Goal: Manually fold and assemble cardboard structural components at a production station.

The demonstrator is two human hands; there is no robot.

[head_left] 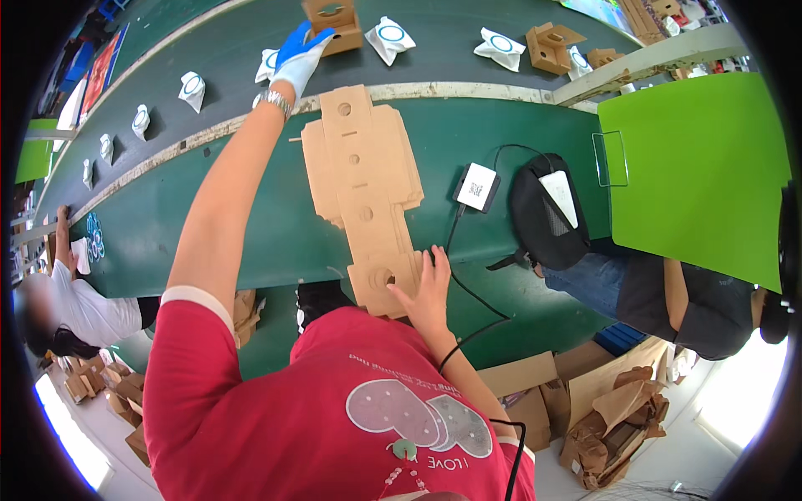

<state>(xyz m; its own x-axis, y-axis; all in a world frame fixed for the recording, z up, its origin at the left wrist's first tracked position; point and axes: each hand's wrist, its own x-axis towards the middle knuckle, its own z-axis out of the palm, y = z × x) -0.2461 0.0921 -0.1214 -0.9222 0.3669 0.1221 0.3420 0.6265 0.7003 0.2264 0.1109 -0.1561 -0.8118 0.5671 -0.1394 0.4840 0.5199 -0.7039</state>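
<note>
My left hand [299, 60], in a white and blue glove, reaches over to the dark conveyor belt. Its fingers are closed on the side of a small brown cardboard box [340, 40], whose lid stands up. Flat on the green table in front of me lies a stack of die-cut cardboard blanks [361, 159] with round holes. My bare right hand [428, 294] rests on the near end of this stack, fingers stretched out and thumb by a hole. A white packet with a blue ring [267, 65] sits partly hidden behind my left hand.
More white packets [390, 38] and an open box [551, 48] are spread along the conveyor belt [451, 71]. A white device [478, 185] with cables and a black bag [547, 213] lie right of the blanks. A green panel [697, 159] stands farther right. People sit at both sides.
</note>
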